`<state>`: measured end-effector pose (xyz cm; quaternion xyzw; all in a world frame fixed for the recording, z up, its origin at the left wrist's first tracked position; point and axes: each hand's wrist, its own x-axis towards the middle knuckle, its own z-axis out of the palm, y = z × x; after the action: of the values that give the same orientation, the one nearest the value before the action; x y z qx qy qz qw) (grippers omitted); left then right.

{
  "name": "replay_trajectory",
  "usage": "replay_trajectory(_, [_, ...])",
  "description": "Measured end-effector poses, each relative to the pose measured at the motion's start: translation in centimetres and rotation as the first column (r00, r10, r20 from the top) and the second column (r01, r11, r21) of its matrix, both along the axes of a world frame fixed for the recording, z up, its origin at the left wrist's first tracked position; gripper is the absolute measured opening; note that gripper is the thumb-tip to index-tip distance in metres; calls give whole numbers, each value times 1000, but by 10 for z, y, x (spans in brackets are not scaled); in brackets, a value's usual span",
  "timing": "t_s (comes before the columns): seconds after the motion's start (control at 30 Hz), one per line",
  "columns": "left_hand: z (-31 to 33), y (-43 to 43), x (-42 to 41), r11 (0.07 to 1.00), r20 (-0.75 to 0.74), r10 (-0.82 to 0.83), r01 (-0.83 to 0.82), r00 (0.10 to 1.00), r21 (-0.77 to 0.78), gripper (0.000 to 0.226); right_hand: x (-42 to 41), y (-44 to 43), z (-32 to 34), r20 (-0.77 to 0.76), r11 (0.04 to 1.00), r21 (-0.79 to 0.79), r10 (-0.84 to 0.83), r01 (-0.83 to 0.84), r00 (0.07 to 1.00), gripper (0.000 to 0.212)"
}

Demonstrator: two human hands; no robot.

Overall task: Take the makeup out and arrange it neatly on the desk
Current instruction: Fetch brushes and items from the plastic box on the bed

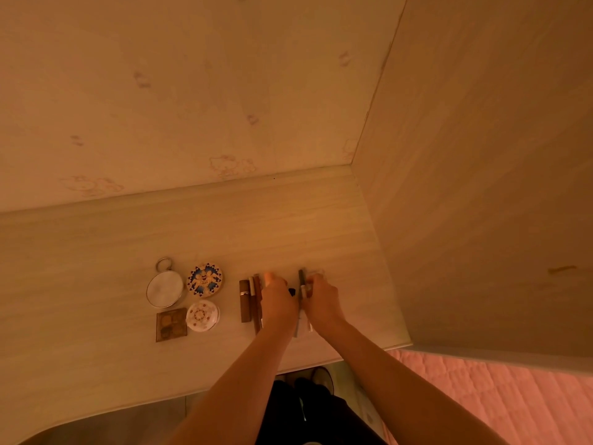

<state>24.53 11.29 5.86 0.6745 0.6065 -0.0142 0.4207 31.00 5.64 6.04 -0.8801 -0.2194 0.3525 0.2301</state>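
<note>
Right hand [321,300] fingers were curled round a dark slim pencil [302,282] on the counter [96,252]. Left hand [278,298] fingers were bent down onto the brown pencils [255,293] beside a brown lipstick tube [244,301]; grip blurred, cannot tell. Further left lay 1 round mirror [164,289], 1 blue patterned compact [204,280], 1 white compact [202,315] and 1 eyeshadow palette [171,324]. Any print was too small to read.

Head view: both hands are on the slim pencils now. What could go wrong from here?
The slim sticks beside the brown tube lie loose; a nudge from the left hand could knock them out of line. The right hand holds a grey pencil, with more pieces partly hidden beneath; moving it may drag those. The desk edge is near the row's ends; a rolling piece might drop.
</note>
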Motion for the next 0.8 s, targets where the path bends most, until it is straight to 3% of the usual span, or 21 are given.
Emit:
replay_trajectory(0.1, [1, 0, -1, 998, -41, -46, 47, 998, 38, 18, -2, -4, -1, 21, 999, 10, -30, 30, 999, 18])
replay_trajectory(0.23, [3, 0, 1, 946, -158, -278, 298, 948, 125, 11, -10, -8, -3, 89, 999, 30, -22, 19, 996, 20])
replay_trajectory(0.4, [3, 3, 0, 916, -236, -318, 361, 918, 172, 16, -10, -4, -1, 65, 1000, -12, -23, 24, 998, 16])
replay_trajectory(0.8, [3, 18, -10, 889, -245, -341, 396, 908, 231, 17, -6, 9, 7, 103, 990, -92, 111, -102, 988, 22])
